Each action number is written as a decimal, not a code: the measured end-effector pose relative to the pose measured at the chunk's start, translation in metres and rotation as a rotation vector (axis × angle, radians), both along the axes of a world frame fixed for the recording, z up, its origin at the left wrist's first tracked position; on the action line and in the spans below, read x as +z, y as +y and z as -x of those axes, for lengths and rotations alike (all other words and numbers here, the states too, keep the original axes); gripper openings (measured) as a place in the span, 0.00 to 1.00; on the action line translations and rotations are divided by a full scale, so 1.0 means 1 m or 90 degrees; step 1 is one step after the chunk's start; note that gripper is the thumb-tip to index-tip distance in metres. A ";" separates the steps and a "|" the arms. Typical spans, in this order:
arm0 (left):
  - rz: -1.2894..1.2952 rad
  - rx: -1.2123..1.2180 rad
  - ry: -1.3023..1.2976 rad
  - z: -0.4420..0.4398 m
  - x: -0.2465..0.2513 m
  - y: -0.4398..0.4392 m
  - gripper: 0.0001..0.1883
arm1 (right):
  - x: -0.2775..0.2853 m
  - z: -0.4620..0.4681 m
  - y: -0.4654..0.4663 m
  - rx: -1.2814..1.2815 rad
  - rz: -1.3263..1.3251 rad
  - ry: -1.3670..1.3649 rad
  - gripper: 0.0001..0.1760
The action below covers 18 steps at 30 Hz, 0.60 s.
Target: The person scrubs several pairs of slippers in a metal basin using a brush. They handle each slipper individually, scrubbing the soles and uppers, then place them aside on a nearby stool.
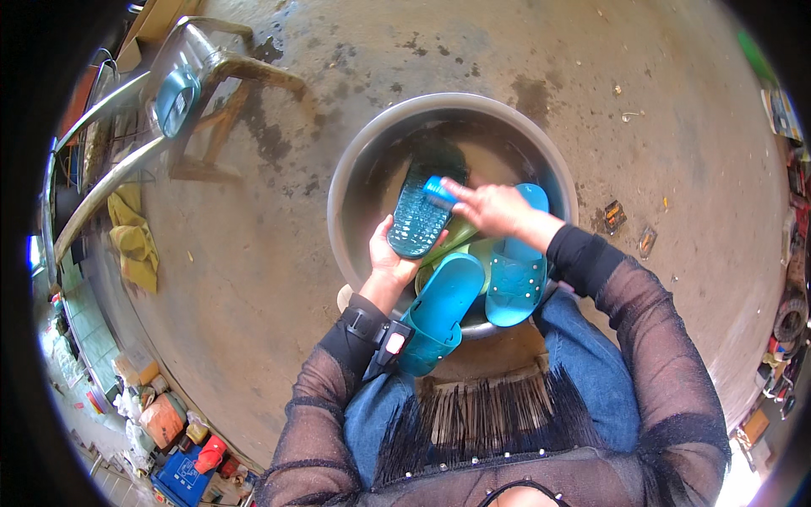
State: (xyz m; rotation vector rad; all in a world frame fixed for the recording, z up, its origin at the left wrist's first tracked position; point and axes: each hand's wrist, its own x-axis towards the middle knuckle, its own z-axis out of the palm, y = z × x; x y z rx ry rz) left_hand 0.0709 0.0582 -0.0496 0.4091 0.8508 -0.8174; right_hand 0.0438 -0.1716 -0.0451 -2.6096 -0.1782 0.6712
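Observation:
My left hand (394,256) grips the near end of a dark teal slipper (419,218), tilted over a round metal basin (355,136) with its ridged face up. In my right hand (493,206) is a small blue brush (440,190), pressed against or just over that face; its bristles are blurred. Two turquoise slippers lie at the basin's near side. One turquoise slipper (453,285) leans across the rim near my left wrist, and the other turquoise slipper (516,279) rests beneath my right forearm. Something light green (462,237) shows between them, partly hidden.
At upper left stands a wooden stool (222,70), with another teal slipper (177,101) on it. A yellow cloth (134,234) hangs or lies below. Damp patches mark the concrete floor (266,253). Small litter (614,217) lies right of the basin. Clutter with a blue box (184,475) fills the lower left.

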 end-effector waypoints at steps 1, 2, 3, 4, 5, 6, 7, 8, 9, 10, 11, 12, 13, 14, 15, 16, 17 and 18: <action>0.011 0.003 0.013 0.000 0.002 -0.001 0.24 | -0.009 -0.010 -0.011 -0.024 0.011 0.009 0.31; -0.008 -0.007 0.008 -0.001 0.004 -0.002 0.25 | -0.017 -0.020 -0.020 -0.038 0.022 -0.003 0.31; -0.014 -0.015 0.004 -0.002 0.005 -0.002 0.26 | -0.023 -0.026 -0.025 -0.056 0.052 -0.006 0.31; -0.004 -0.021 -0.021 -0.003 0.006 -0.002 0.27 | -0.024 -0.029 -0.027 -0.042 0.021 -0.012 0.31; -0.012 -0.018 -0.007 -0.004 0.007 -0.002 0.27 | -0.023 -0.027 -0.025 -0.034 0.005 -0.016 0.31; -0.001 -0.014 -0.012 -0.004 0.007 -0.002 0.27 | -0.019 -0.023 -0.021 -0.023 -0.019 -0.028 0.32; -0.006 -0.004 -0.001 -0.005 0.006 -0.002 0.28 | -0.013 -0.014 -0.012 0.009 -0.037 -0.053 0.32; -0.025 -0.005 -0.001 -0.005 0.004 -0.002 0.28 | -0.005 -0.004 -0.006 0.039 -0.104 -0.051 0.32; -0.056 -0.015 -0.011 -0.006 0.003 -0.001 0.29 | 0.004 0.006 0.001 0.063 -0.152 -0.052 0.32; -0.078 -0.020 -0.011 -0.007 0.001 0.000 0.29 | 0.013 0.016 0.012 0.071 -0.240 -0.060 0.32; -0.100 -0.024 -0.010 -0.008 0.000 0.000 0.30 | 0.021 0.024 0.022 0.073 -0.297 -0.047 0.33; -0.056 -0.055 -0.021 -0.007 0.000 0.001 0.30 | 0.027 0.029 0.032 0.085 -0.340 -0.098 0.32; -0.095 -0.065 -0.041 -0.008 -0.001 0.001 0.31 | 0.032 0.031 0.042 0.074 -0.343 -0.149 0.31; -0.116 -0.064 -0.037 -0.007 -0.001 0.001 0.31 | 0.034 0.027 0.047 0.065 -0.309 -0.106 0.31; -0.144 -0.057 -0.025 -0.007 0.000 0.001 0.31 | 0.035 0.020 0.053 0.056 -0.309 -0.106 0.30; -0.151 -0.050 -0.043 -0.006 0.000 0.000 0.31 | 0.034 0.012 0.057 0.067 -0.267 -0.075 0.30; -0.129 -0.037 -0.027 -0.005 0.001 -0.002 0.30 | 0.031 0.003 0.060 0.068 -0.242 -0.085 0.30; -0.130 -0.020 -0.025 -0.003 0.002 -0.004 0.29 | 0.027 -0.007 0.061 0.039 -0.238 -0.075 0.30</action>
